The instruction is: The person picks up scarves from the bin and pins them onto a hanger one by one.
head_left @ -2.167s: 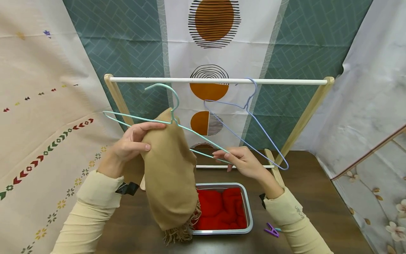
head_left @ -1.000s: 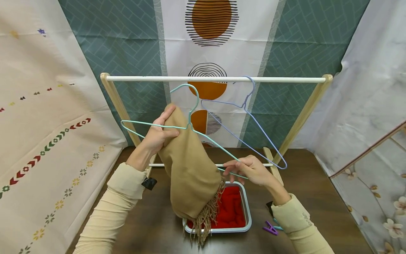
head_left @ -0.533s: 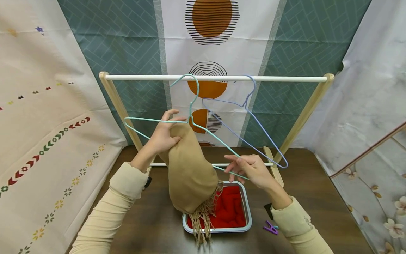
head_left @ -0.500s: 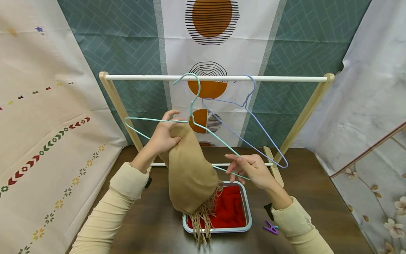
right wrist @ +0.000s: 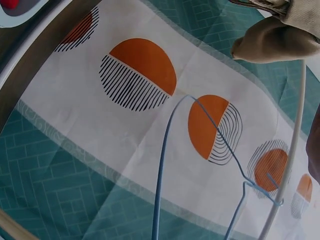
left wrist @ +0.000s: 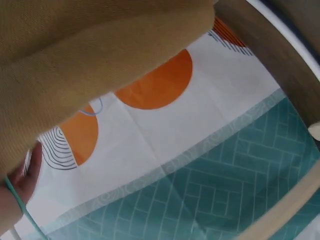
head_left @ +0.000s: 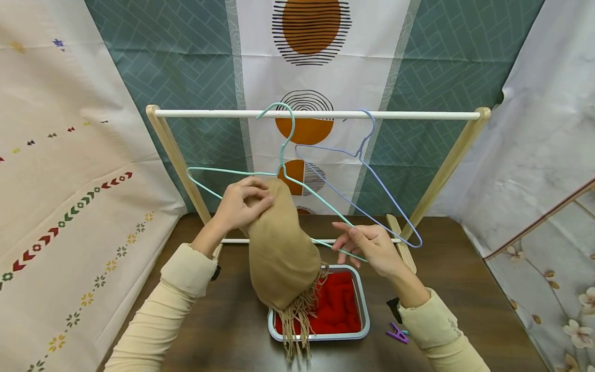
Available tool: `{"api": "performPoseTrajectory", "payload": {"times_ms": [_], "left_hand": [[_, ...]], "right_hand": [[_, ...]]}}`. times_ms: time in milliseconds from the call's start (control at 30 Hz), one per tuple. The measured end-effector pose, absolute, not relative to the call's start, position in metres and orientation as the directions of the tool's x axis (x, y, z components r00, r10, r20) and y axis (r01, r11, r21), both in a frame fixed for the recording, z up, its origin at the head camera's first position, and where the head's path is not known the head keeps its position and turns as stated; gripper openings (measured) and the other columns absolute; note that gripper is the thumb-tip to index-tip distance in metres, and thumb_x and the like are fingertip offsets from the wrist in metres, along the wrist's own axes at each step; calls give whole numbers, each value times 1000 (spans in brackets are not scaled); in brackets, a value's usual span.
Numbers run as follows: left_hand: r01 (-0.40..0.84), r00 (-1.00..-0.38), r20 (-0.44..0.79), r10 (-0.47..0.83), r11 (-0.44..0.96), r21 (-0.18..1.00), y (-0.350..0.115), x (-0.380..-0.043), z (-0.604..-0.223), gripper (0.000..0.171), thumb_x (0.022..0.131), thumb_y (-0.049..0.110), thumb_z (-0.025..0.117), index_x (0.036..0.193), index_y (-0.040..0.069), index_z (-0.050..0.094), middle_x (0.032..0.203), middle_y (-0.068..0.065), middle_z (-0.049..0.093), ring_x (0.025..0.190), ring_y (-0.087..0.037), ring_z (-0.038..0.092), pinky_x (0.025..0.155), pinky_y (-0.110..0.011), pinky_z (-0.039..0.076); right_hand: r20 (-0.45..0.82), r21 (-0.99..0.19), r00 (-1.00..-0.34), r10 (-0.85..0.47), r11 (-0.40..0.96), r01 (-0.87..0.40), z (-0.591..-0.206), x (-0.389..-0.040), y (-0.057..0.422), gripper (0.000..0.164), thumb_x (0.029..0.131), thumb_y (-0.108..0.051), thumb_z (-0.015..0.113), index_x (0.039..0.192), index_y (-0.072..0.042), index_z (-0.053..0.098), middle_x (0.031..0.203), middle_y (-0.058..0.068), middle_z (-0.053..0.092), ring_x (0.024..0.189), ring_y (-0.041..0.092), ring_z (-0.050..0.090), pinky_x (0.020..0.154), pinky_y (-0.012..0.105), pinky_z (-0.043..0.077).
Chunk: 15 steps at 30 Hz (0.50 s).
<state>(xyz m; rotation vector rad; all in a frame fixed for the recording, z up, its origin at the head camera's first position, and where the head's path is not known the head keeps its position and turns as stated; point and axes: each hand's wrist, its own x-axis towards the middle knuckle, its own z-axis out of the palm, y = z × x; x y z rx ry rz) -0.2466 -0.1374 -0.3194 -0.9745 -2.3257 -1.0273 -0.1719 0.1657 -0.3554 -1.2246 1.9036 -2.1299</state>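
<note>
While the left hand (head_left: 245, 203), fingers curled, pinched the tan scarf (head_left: 282, 258) just below the mint hanger's (head_left: 281, 155) neck, the right hand (head_left: 373, 246) held that hanger's right end between thumb and fingers. The scarf hung down, hiding the left part of a grey-rimmed tray (head_left: 364, 312), its fringe crossing the front rim; bunched red fabric (head_left: 338, 305) lay inside. Whether the scarf passed over the hanger's lower bar was hard to tell.

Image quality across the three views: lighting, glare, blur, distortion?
Head: brightest, fairly evenly lit, soft sheen on the tabletop below the tray; left wrist: dim, tan scarf in shade, wooden rack post soft; right wrist: also dim, white top bar looks bowed, probably lens distortion.
</note>
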Motion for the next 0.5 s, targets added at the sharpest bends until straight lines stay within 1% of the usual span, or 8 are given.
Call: {"api": "performPoseTrajectory", "payload": {"times_ms": [33,100,167,200,233,333,433,500], "left_hand": [[752,-656,592,468,474,458,-139,-246,-320,36,80,36,66,81,0,70,103,-13,61,100,-28,56,84,-40,43],[763,-645,540,541,490,421,-141,-244,-320,57,75,56,63,90,1,69,115,-12,56,107,-28,52,87,-42,41],[759,-651,479,589,524,386,-143,-242,-320,72,70,65,61,100,0,67,124,-11,50,114,-28,47,89,-44,40],[750,-661,450,600,546,372,-143,-240,-320,75,68,66,63,105,1,66,128,-10,47,117,-28,45,91,-45,39],[743,-668,427,609,569,352,-143,-239,-319,75,67,64,65,108,1,64,131,-10,44,120,-27,42,93,-45,37],[734,-677,411,610,597,324,-143,-237,-319,65,67,49,74,114,4,63,135,-11,40,126,-28,33,100,-46,28],[746,-658,462,594,594,300,-142,-236,-319,65,66,40,78,118,6,60,136,-13,38,130,-29,25,104,-51,18],[757,-636,510,579,594,271,-141,-234,-319,70,65,40,79,123,8,56,135,-12,39,130,-29,24,103,-56,14]], "right_hand": [[519,-852,-691,-503,-244,-462,-355,-172,166,35,97,-22,41,99,1,67,85,4,68,57,20,62,34,30,35],[517,-853,-697,-497,-231,-469,-354,-172,165,39,97,-22,41,93,9,65,84,4,68,56,20,61,35,28,36],[522,-848,-693,-497,-217,-483,-353,-172,165,43,98,-20,40,85,15,62,83,5,68,56,21,61,35,27,36],[516,-851,-698,-498,-206,-482,-353,-172,164,45,97,-21,41,84,17,61,82,6,68,56,21,61,35,27,36],[513,-852,-696,-502,-196,-486,-352,-171,164,45,97,-21,41,83,17,61,81,7,68,56,21,61,35,26,36],[509,-848,-685,-521,-171,-501,-350,-170,162,43,98,-18,40,83,17,61,78,13,67,55,22,61,35,27,36],[496,-853,-689,-529,-146,-502,-349,-168,162,42,98,-17,40,85,17,62,77,15,66,54,22,60,35,26,35],[496,-851,-690,-527,-138,-506,-349,-168,162,41,98,-16,40,87,18,61,78,12,67,54,22,59,35,26,35]]}}
